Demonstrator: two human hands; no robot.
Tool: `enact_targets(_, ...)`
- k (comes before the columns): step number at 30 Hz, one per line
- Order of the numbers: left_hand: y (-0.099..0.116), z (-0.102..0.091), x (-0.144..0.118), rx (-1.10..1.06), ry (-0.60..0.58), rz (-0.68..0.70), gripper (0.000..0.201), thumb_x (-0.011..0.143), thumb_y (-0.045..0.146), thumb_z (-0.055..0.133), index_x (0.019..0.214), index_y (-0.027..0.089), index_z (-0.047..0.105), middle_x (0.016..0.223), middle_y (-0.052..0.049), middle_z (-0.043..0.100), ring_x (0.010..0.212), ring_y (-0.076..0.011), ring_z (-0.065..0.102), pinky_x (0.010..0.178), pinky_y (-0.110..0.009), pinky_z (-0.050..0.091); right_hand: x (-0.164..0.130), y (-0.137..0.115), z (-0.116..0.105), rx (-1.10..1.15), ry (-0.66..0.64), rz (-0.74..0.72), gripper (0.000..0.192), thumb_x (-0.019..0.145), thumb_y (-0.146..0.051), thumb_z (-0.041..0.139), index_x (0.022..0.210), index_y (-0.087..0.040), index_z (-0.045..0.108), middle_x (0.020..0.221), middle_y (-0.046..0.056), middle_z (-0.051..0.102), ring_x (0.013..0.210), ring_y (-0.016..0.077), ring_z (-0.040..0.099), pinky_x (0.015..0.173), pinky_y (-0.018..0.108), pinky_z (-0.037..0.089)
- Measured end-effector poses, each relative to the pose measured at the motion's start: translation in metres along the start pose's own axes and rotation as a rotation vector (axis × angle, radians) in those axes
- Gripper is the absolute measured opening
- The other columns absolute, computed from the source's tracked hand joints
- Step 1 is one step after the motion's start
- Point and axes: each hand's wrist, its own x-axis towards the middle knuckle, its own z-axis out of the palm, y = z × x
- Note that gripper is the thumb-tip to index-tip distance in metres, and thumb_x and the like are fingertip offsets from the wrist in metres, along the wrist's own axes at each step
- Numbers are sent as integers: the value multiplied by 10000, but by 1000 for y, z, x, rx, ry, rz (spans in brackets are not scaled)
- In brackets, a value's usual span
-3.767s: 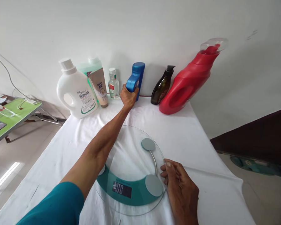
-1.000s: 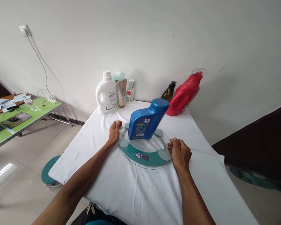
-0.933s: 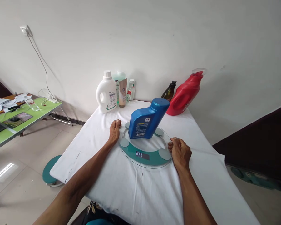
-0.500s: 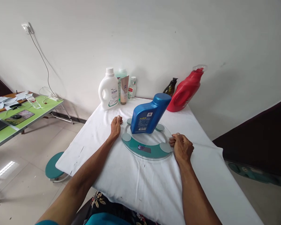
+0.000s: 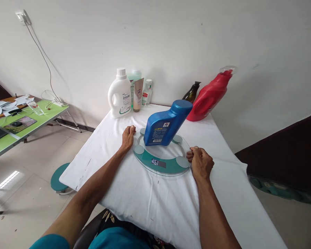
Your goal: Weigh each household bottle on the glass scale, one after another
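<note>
Closest to us, teal clothing (image 5: 119,238) shows below the near edge of the surface (image 5: 145,197), which is draped in white cloth. On it lies a round glass scale (image 5: 171,166), its lit display (image 5: 158,163) facing our side. Our right hand (image 5: 200,162) pinches the scale's right rim between thumb and bent fingers. Our left hand (image 5: 129,137) is curled just beside the left rim; we cannot tell whether it grips the glass. Toward the back of the scale stands the blue bottle (image 5: 162,126), between our hands and touched by neither.

Farther off, near the wall (image 5: 171,45), we see a red jug (image 5: 209,95) and a dark bottle (image 5: 192,92) on the right. On the left are a white jug (image 5: 123,91), a beige tube (image 5: 138,95), a pale green bottle (image 5: 135,73) partly hidden behind them, and a small clear bottle (image 5: 147,92).
</note>
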Motion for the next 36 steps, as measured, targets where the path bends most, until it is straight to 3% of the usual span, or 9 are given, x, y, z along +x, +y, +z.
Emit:
enact_targets(8,7,4,-11,151,-38,121,445,1042,620,542,909,237,726,1021,-97,751,1008,-269,670,978,-404,522,3,0,1,-99,-5,-1,354,924,-554,520,828,-247,666,716,50,742,584,209,656,701,361,546)
enact_targets(13,13,4,-15,201,-40,182,405,1063,570,532,934,252,747,1019,-99,740,1027,-282,665,993,-406,510,4,2,3,-139,5,-39,315,915,-543,570,899,-247,673,795,60,776,650,227,684,829,403,554)
enact_targets(25,33,0,-24,248,-45,336,614,1075,732,408,990,222,739,1056,-109,777,1048,-261,718,975,-408,546,3,-7,0,-67,-29,10,318,836,-541,563,870,-247,679,761,44,765,645,225,689,775,380,542)
enact_targets(36,30,3,-24,195,-25,313,714,1074,773,338,969,201,753,1015,-120,783,982,-252,748,893,-407,593,6,-5,2,-62,-21,7,341,822,-566,539,832,-249,662,731,46,745,621,237,691,738,387,537)
